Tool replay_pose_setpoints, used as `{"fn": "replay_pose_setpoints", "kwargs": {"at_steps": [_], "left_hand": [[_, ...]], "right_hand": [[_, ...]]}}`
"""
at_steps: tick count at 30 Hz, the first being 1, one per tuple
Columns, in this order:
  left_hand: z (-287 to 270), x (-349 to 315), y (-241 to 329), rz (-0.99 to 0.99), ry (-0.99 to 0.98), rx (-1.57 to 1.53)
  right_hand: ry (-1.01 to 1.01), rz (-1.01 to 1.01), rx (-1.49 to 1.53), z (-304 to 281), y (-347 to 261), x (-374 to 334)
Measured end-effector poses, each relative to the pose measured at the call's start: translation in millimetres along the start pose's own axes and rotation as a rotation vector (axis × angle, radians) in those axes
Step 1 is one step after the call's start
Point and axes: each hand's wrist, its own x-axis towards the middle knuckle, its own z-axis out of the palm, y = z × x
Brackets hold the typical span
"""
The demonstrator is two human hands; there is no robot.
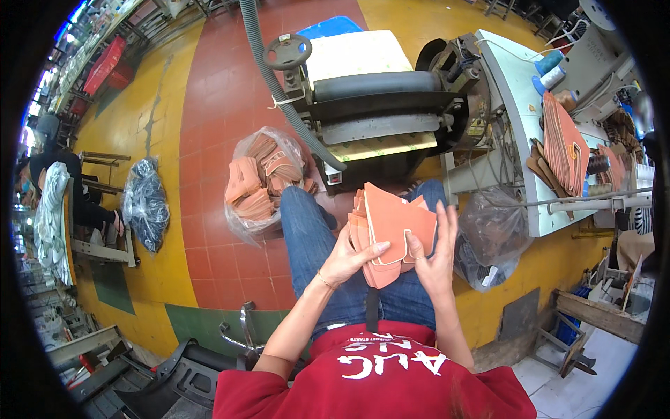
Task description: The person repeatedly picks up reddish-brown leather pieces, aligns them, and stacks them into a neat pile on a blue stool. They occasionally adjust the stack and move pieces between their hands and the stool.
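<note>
A stack of flat salmon-orange cut pieces [385, 227], like leather with pale edges and a notch in the front one, is held above my lap. My left hand [347, 257] grips its left side, thumb flat on the front piece and fingers behind. At the right side, my right hand [436, 260] has its thumb by the notch and its fingers up along the edge. The pieces fan unevenly, several sticking out at the left and below. Beside my left knee, a clear plastic bag [241, 227] holds more bundles of similar pieces.
Ahead stands a roller machine [377, 91] with a handwheel [287, 52] and a grey hose [262, 63]. On the right, a white table [520, 105] bears thread spools and a pile of orange pieces [564, 146]. Bags lie on the floor. A person sits far left.
</note>
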Motion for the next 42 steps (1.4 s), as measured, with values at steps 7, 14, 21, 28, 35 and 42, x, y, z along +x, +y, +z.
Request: {"fn": "replay_pose_setpoints", "kwargs": {"at_steps": [7,14,21,28,35,42], "left_hand": [[17,0,-43,0.082,0.055,0.103],[25,15,-72,0.051,0.076,0.254],[13,27,-71,-0.059,0.059,0.216],[-7,22,-85,-0.231,0.151,0.005],[-13,12,-97,-0.139,0.209,-0.221],[-17,-8,-83,-0.028,0.034,0.055]], "right_hand": [[-0.311,0.002,0.101,-9,11,-28],[-0.459,0.329,0.381,-30,37,-30],[-0.351,0.584,0.45,-21,62,-35],[-0.101,0.597,0.788,-15,68,-48],[-0.221,-0.054,0.163,-3,35,-69],[-0.293,0.134,0.121,12,14,-75]]}}
